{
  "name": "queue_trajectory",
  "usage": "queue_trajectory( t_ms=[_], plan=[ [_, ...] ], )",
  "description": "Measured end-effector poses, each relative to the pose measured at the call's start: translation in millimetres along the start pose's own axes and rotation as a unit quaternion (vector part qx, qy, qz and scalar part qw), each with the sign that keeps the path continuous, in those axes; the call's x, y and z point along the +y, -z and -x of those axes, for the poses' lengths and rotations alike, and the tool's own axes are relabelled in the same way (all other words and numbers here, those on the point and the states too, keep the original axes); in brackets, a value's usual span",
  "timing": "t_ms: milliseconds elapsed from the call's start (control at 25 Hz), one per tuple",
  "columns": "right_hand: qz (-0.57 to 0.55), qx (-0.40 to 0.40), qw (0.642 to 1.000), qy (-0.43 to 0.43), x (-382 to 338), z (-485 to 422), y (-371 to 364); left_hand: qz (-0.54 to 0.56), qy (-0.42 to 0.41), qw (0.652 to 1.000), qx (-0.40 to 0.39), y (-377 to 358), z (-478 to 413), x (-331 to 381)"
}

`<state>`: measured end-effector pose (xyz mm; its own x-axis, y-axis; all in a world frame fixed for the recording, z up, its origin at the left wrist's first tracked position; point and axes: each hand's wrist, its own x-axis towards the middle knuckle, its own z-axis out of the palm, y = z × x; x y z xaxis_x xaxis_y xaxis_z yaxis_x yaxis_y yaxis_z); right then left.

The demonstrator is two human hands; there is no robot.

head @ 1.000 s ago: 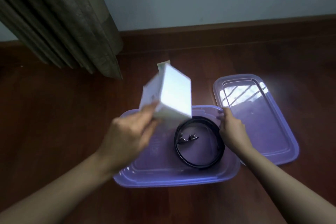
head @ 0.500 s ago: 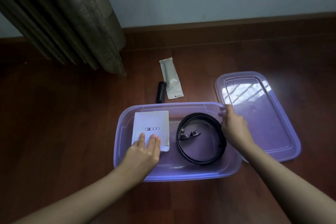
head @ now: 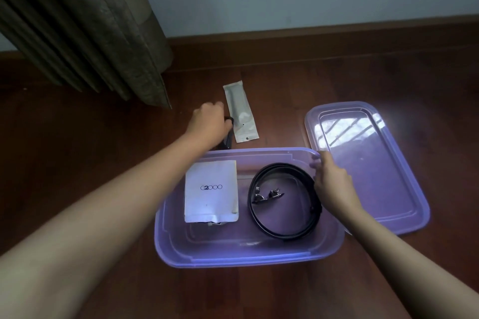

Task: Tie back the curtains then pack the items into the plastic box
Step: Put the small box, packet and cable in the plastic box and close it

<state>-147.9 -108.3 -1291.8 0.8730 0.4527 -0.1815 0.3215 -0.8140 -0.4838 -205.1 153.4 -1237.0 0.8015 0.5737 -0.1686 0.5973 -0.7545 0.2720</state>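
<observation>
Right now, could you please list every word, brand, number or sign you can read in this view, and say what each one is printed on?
"G2000": printed in dark letters on the white packet lying flat in the purple plastic box.
White sachet on the floor beyond the box: no print is legible, only small dark dots.
Nothing readable shows on the lid, the black belt, or the dark item under the left hand.

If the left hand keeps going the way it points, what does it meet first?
The left hand points away from the person and is already on the small black object. Going straight on, it would probably meet bare floor, then the baseboard; the white pouch lies just right.
</observation>
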Motion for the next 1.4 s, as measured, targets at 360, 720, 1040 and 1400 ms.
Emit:
queue_trajectory(
  t_ms=[360,720,1040,1400],
  plan=[
    [0.005,0.000,1.000,-0.004,-1,-1,-1,0.096,0.144,0.982,-0.072,-37,-36,-2],
    [-0.002,0.004,1.000,0.007,-1,1,1,0.133,-0.283,0.944,-0.103,-28,71,57],
    [-0.008,0.001,1.000,0.005,0,1,0,-0.046,-0.274,0.917,-0.287,-52,66,75],
    [-0.007,0.000,1.000,0.007,0,0,1,-0.129,-0.379,0.884,-0.240,-83,65,78]
  ],
)
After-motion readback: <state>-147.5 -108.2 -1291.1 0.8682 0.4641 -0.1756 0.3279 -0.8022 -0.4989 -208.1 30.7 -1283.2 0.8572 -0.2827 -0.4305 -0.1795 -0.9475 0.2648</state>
